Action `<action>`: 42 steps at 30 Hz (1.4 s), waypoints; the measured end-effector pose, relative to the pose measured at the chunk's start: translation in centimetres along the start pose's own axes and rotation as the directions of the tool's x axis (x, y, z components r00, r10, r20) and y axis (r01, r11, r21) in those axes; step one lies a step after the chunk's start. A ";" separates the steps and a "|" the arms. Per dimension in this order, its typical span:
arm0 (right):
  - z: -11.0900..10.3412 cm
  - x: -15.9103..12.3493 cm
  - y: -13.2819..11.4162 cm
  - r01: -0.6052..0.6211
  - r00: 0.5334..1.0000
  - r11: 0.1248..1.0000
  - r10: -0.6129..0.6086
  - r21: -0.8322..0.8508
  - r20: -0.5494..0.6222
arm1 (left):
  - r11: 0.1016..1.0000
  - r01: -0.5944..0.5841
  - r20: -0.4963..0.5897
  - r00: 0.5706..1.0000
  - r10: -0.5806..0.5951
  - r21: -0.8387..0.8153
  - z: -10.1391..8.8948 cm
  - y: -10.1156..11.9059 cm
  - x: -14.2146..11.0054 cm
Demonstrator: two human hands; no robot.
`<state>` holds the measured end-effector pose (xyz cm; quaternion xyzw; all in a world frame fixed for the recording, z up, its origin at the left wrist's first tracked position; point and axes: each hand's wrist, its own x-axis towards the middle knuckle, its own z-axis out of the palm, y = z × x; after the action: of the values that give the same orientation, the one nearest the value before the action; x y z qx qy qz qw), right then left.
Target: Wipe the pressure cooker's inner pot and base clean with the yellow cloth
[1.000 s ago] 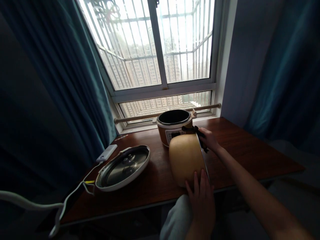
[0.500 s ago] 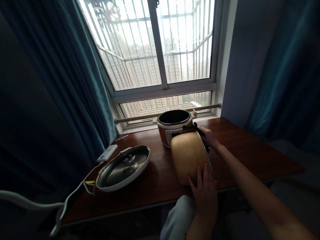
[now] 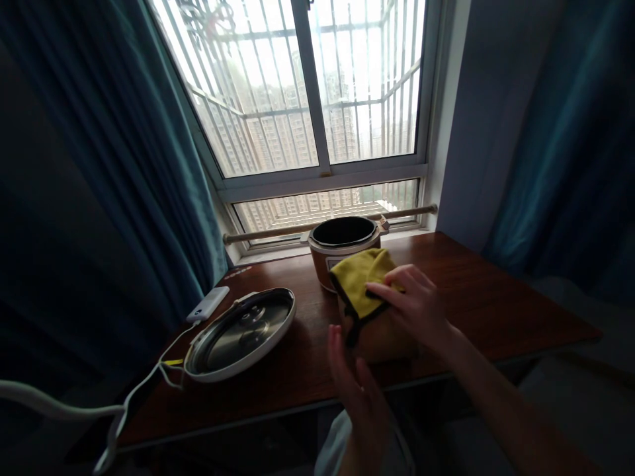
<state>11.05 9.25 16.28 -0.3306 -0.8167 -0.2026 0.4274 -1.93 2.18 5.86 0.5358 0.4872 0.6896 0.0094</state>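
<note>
The cooker (image 3: 321, 268) stands upright near the window (image 3: 370, 99), its dark mouth facing up. Its front panel (image 3: 333, 263) is mostly covered by the cloth (image 3: 361, 281), and what shows of its markings is too small to read. A small dark mark on the power bank (image 3: 208, 304), at the table's (image 3: 476, 291) far left, is likewise illegible.

The cloth, yellow with a black edge, lies over the tan pot (image 3: 384, 340) in front of the cooker. It slants from upper right to lower left, one black-edged corner hanging toward the person. The pot's mouth is hidden, so which way it points cannot be told.

The right hand (image 3: 419, 304) is clamped on the cloth between thumb and fingers. The left hand (image 3: 361, 400) is spread at the pot's near left, fingers pointing forward; whether it touches cannot be told. The lid (image 3: 245, 334) lies left, its long axis running lower left to upper right.
</note>
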 end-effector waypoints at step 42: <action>4.6 -12.9 -3.8 -0.711 0.433 0.038 0.810 0.702 0.394 | 0.920 -0.345 0.364 0.894 0.262 0.184 -1.2 -1.6 3.2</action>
<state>11.15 4.69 2.85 -0.4672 -0.4785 0.4283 0.6078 -4.98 3.94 7.17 0.7112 0.4691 0.5170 -0.0830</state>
